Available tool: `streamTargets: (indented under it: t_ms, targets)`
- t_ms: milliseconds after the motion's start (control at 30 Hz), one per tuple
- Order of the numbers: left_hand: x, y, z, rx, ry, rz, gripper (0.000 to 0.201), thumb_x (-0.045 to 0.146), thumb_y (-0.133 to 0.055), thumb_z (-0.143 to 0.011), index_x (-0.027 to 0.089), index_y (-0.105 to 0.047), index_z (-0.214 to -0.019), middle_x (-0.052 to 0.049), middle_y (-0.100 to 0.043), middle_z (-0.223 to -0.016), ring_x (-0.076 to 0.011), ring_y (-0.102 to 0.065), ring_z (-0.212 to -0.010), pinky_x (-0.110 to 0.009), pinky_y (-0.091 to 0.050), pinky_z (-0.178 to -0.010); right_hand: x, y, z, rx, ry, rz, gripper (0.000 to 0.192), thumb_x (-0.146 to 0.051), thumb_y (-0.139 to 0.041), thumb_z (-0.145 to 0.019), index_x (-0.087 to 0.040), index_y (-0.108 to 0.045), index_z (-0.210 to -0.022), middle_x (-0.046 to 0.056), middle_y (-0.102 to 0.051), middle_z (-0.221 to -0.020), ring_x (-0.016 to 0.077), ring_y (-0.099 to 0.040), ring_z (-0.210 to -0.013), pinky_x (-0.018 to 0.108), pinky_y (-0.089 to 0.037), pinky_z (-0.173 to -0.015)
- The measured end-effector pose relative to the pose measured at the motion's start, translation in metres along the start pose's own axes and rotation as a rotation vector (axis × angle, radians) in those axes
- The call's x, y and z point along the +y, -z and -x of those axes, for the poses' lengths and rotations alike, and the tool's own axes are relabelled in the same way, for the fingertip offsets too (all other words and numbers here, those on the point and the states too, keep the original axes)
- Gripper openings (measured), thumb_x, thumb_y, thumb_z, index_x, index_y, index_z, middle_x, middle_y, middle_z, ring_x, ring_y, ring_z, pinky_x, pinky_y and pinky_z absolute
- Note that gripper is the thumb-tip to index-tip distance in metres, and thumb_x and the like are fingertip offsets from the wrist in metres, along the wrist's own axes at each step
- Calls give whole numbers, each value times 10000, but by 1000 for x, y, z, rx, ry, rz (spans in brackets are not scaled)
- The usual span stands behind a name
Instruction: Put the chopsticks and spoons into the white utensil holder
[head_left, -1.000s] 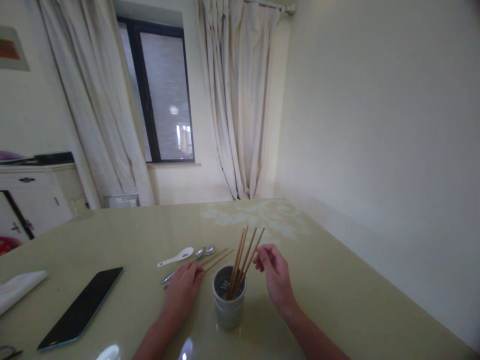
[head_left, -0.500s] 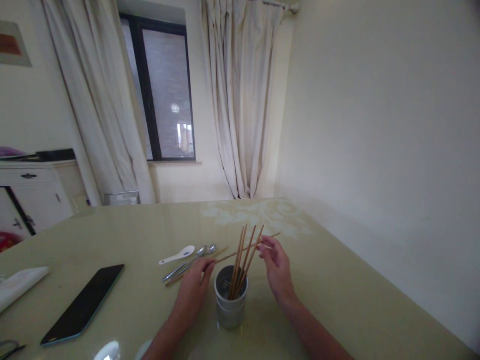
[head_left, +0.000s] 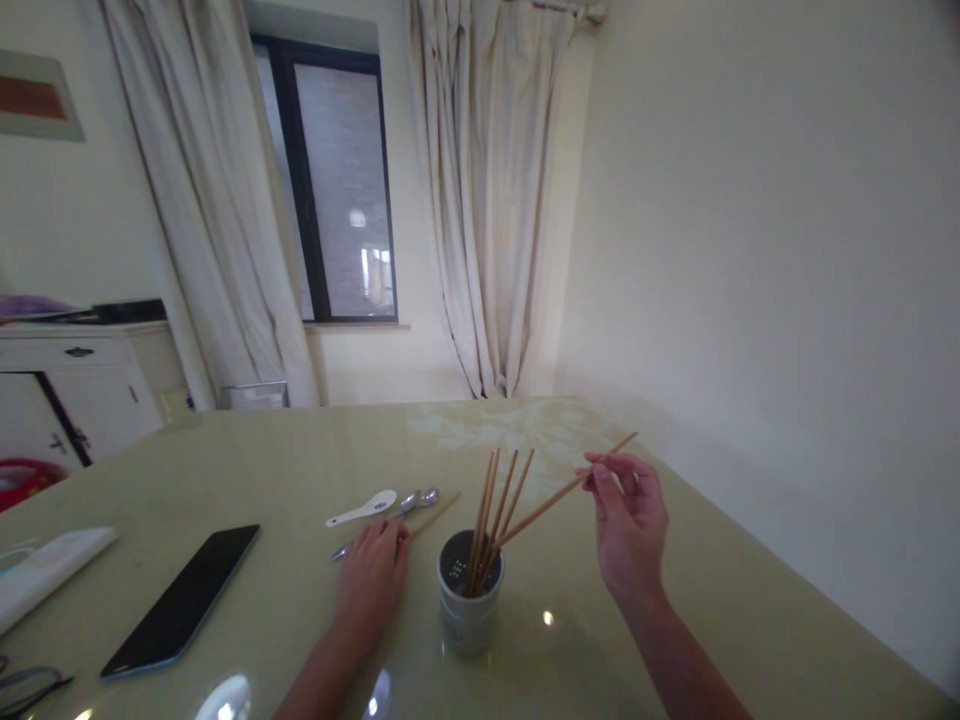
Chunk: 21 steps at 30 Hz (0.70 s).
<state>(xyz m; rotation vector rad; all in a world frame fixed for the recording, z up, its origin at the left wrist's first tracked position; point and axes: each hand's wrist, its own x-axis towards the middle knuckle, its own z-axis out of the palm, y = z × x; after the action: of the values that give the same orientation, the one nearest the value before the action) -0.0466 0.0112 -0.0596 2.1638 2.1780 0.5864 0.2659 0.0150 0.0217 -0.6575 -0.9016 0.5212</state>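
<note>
The right hand (head_left: 630, 525) pinched one thin wooden chopstick (head_left: 559, 497), its tip inside the grey cylindrical holder (head_left: 469, 610), while the left hand (head_left: 371, 580) lay loosely curled on a chopstick (head_left: 433, 515) just left of the holder; a sideways pull might tip it.

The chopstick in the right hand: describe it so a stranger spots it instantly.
On the glossy table stands a grey cup of wooden chopsticks. One chopstick slants from the cup's mouth toward the wall, pinched by the right hand. The others stand steeper and untouched.
</note>
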Motion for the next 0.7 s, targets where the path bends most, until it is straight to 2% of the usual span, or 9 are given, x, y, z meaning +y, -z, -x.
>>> streamTargets:
  t_ms: [133,200,300,400,467,533,600,700]
  targets:
    - [7,-2,2,29,-41,58,293,236,-405,-1020,203,-695,-1002,-106,-744,-1108,-289,-668,-1107,-441,-492,-998,-4,-15,28,-251,-65,106,268,-380,-828,-879,-242,-670,-1045,76,-808,-1003,222,-766,-844,329,-587,-712]
    - [9,-4,3,54,-52,145,302,247,-374,-1025,207,-673,-997,-106,-748,-1071,-290,-679,-1076,-452,-497,-990,-2,-18,38,-324,-108,167,257,-425,-811,-890,-238,-704,-1031,81,-802,-961,242,-767,-862,338,-587,-716]
    - [14,-7,4,80,-46,350,309,320,-354,-1036,227,-646,-1003,-95,-755,-1023,-283,-710,-994,-449,-530,-925,6,-19,45,-319,-160,227,271,-494,-759,-921,-231,-729,-977,69,-771,-872,222,-725,-762,327,-562,-668]
    - [21,-6,7,97,-56,601,301,413,-411,-1016,244,-660,-1025,-86,-768,-1032,-278,-726,-965,-439,-559,-892,19,-17,44,-297,-244,234,384,-597,-708,-924,-217,-720,-867,53,-722,-768,192,-647,-649,300,-505,-580]
    - [28,-4,9,63,-102,760,298,423,-475,-986,232,-688,-1070,-99,-778,-1072,-282,-728,-1001,-437,-567,-918,32,-17,45,-328,-335,224,478,-682,-693,-888,-211,-712,-810,52,-706,-740,186,-624,-613,289,-471,-536]
    - [36,0,13,-21,-169,873,292,383,-528,-958,215,-715,-1107,-112,-783,-1099,-281,-728,-1012,-419,-573,-918,45,-18,49,-381,-431,218,528,-736,-713,-828,-209,-721,-811,58,-721,-761,192,-633,-614,285,-454,-520]
    - [44,4,17,-93,-242,917,273,338,-556,-942,210,-747,-1091,-113,-788,-1089,-270,-727,-979,-389,-575,-882,55,-20,55,-441,-508,213,533,-739,-752,-784,-208,-740,-838,63,-739,-778,207,-654,-643,288,-458,-536]
    - [48,8,19,-126,-321,908,261,311,-571,-942,215,-775,-1075,-116,-786,-1103,-254,-719,-951,-363,-570,-854,62,-24,64,-485,-549,188,504,-707,-769,-795,-204,-751,-832,63,-744,-764,227,-677,-698,310,-493,-602]
